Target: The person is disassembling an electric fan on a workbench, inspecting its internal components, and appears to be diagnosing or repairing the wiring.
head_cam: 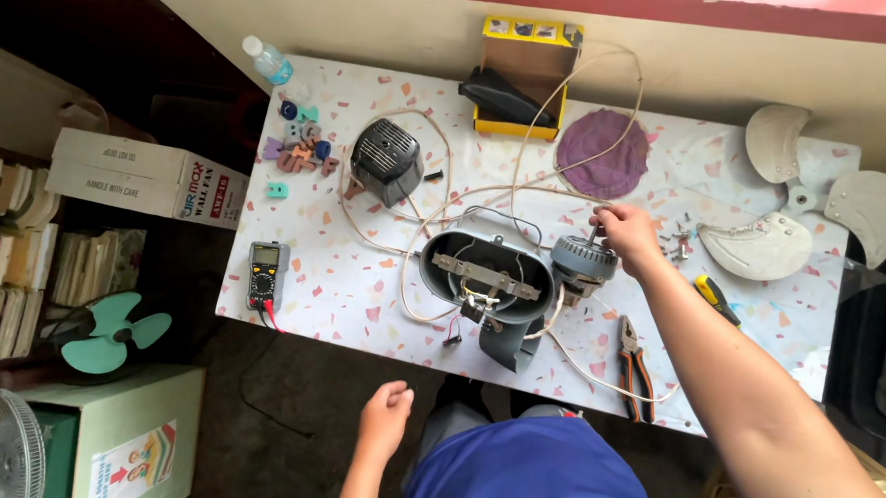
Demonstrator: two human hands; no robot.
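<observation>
The right hand (627, 235), at centre right of the frame, had its fingertips pinched narrowly on the shaft rising from the grey fan motor (583, 258); whether anything smaller sat between the fingers could not be told. The motor lay just right of the frame's centre, touching the oval grey fan housing (483, 273), which rested on its dark stand on the speckled table (366, 291). Pale cords (520, 192) looped around and over both parts. Just right of the hand lay a scatter of small screws (676, 243), then a white fan blade (805, 202) at the upper right. Below the forearm lay a yellow-handled screwdriver (716, 298) and orange-handled pliers (634, 365). Above the hand sat a purple round cloth (603, 155) and a yellow box (525, 74). The left hand (385, 420), low centre, hung off the table's near edge, loosely curled and holding nothing. A multimeter (265, 275) lay at the table's left edge, and a black motor cover (386, 161) sat further up.
</observation>
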